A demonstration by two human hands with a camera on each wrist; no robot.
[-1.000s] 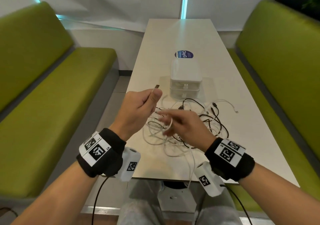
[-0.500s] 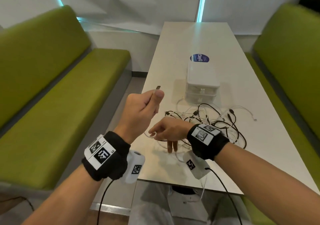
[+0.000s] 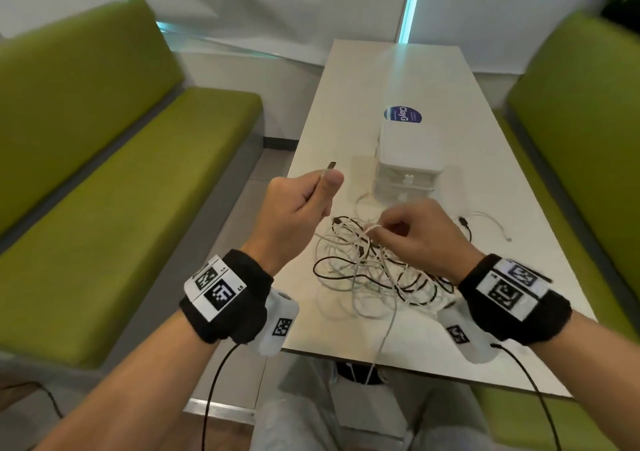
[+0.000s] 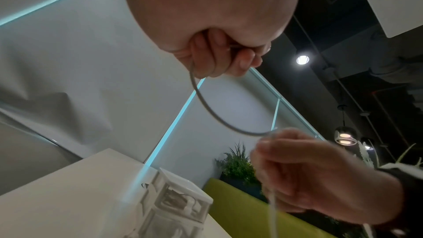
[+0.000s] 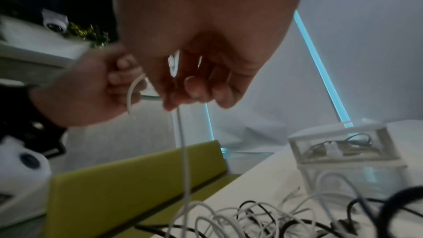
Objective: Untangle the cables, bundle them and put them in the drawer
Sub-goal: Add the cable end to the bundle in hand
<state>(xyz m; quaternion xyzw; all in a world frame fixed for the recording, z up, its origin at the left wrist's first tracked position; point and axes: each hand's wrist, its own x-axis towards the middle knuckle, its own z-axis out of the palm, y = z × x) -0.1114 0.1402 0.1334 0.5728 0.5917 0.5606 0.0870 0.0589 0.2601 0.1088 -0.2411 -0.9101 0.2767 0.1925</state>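
The left hand (image 3: 298,208) still pinches the white cable (image 4: 210,109) by its plug end. The right hand (image 3: 420,239) has risen from table (image 3: 346,104) level, gripping that cable over the tangle (image 3: 374,274) before the drawer box (image 3: 408,163).

Tangled round cables (image 3: 367,270): white and black. Padded benches (image 3: 114,187): olive green. Wristbands (image 3: 225,294): black, checkered white tags.

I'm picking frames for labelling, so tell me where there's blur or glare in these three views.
Head view: edges smeared, right hand slightly soft, sheen on the table. Left wrist view: left hand sharp, right hand blurred, ceiling lamp flares. Right wrist view: soft all over, cable tangle blurred.
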